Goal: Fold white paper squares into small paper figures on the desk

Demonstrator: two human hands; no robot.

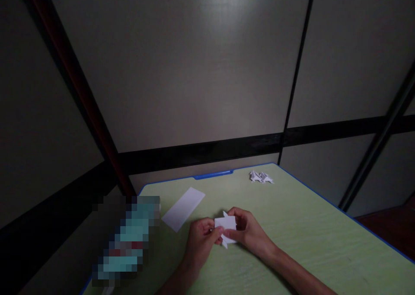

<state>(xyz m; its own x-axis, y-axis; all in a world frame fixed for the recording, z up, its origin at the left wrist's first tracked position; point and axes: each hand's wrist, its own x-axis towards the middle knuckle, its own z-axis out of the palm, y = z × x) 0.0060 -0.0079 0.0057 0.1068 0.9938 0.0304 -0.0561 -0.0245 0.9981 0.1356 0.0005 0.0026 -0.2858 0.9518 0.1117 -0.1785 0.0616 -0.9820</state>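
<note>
A folded piece of white paper [226, 222] is held between my two hands above the green table [292, 226]. It has a squarish body, with pointed flaps sticking out at the top and bottom. My left hand [201, 238] grips its left side, thumb lying on the face of the paper. On the right side, my right hand [248, 229] pinches it with the thumb in front and the fingers curled behind. Some fingertips of both hands are hidden behind the paper.
A flat white paper strip [183, 209] lies left of my hands. Folded white paper figures [261, 177] sit near the far right corner. At the left edge is a pixelated teal object [131, 234]. Blue trim edges the table, and wardrobe-like panels [201, 78] rise behind it.
</note>
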